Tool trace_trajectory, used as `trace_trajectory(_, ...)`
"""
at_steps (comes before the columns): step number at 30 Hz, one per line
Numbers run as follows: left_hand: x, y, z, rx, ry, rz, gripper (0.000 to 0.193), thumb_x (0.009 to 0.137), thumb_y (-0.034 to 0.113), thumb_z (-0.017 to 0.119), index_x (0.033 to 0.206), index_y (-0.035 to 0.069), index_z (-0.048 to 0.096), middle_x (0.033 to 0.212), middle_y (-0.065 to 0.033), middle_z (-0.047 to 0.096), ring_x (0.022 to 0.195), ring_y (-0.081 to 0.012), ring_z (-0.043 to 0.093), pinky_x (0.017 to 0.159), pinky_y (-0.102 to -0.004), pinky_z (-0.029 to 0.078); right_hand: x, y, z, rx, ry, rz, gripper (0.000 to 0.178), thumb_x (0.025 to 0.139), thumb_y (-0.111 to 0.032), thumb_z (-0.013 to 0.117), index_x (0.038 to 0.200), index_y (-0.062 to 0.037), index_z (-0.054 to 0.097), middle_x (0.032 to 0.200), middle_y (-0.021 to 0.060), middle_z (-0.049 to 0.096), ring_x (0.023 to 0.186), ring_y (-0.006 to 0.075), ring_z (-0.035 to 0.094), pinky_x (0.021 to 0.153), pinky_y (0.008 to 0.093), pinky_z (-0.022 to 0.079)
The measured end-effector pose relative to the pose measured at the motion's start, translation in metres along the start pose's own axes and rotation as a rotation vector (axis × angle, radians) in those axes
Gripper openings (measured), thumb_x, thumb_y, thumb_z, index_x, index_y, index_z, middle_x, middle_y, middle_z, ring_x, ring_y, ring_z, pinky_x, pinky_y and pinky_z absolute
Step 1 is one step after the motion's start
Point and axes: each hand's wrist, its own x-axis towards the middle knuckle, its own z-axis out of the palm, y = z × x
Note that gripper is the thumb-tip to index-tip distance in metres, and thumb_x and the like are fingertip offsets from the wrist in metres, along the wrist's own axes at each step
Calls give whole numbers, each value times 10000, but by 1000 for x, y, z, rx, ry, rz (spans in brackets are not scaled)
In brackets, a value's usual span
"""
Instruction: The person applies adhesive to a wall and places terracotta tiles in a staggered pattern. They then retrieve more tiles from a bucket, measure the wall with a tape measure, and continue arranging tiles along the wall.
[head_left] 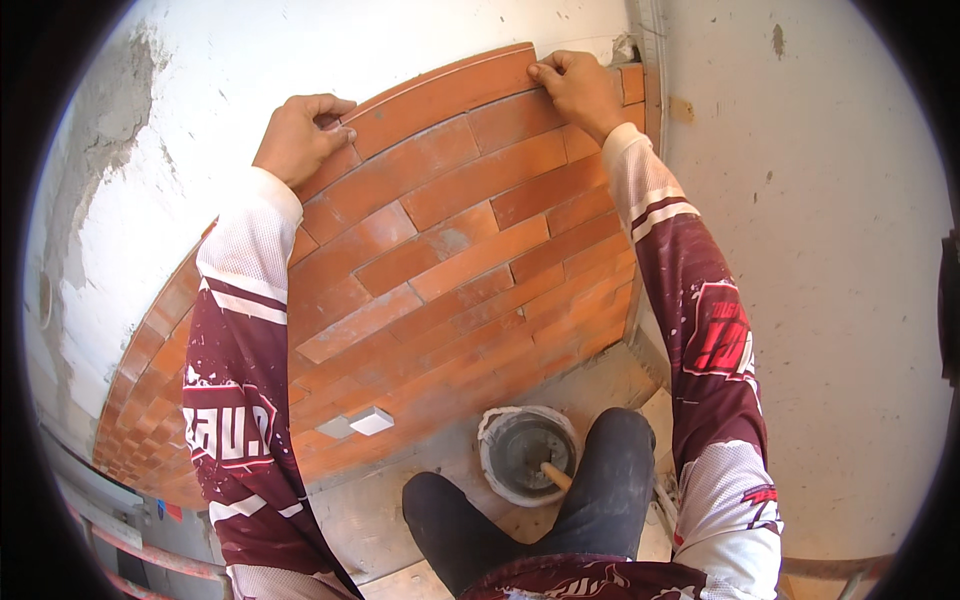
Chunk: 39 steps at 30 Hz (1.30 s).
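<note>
A long orange-red brick tile [445,98] lies along the top row of the tiled wall [430,190]. At its left end, my left hand [303,137] pinches the edge between thumb and fingers. My right hand [578,90] grips the opposite end near the corner, thumb and fingertips closed on it. The tile's lower edge runs close along the row beneath; whether it touches cannot be made out. Under it, staggered rows of similar tiles reach down to the floor, some smeared with grey mortar.
Between my knees stands a round bucket [527,455] of grey mix, a wooden handle [555,475] sticking out. A white socket box [371,421] juts from the lower tiles. A plain pale wall [800,250] meets the tiling at the right. Red metal bars [150,550] are at lower left.
</note>
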Motion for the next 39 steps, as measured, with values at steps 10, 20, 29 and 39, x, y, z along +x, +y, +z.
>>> trace_trajectory(10,2,-6,3,-69,31,21,329,784,112,744,1094,11,704,967,-136,715,891,-205,655,841,-315,524,1,-6,-5,3,-40,51,298,879,-289,641,942,-10,722,859,179,711,807,307,680,759,391,516)
trace_trajectory(20,-1,1,0,-70,19,-32,339,782,90,751,1110,17,700,1009,-151,712,932,-221,664,861,-319,528,-2,-2,-1,96,-18,15,317,891,-268,615,1002,15,705,935,193,708,873,305,675,801,378,507)
trace_trajectory(29,-3,3,-1,-81,34,-18,356,776,84,752,1117,-1,690,1046,-156,702,945,-238,664,876,-331,527,-2,-3,-1,99,-23,-5,355,899,-301,608,1035,15,697,962,201,703,887,310,670,803,382,505)
trace_trajectory(39,-1,-3,-2,-101,44,-16,387,758,113,761,1116,-13,684,1038,-167,703,967,-245,673,887,-335,530,0,2,4,99,0,3,381,928,-348,604,1070,-6,695,926,110,719,847,182,658,773,300,493)
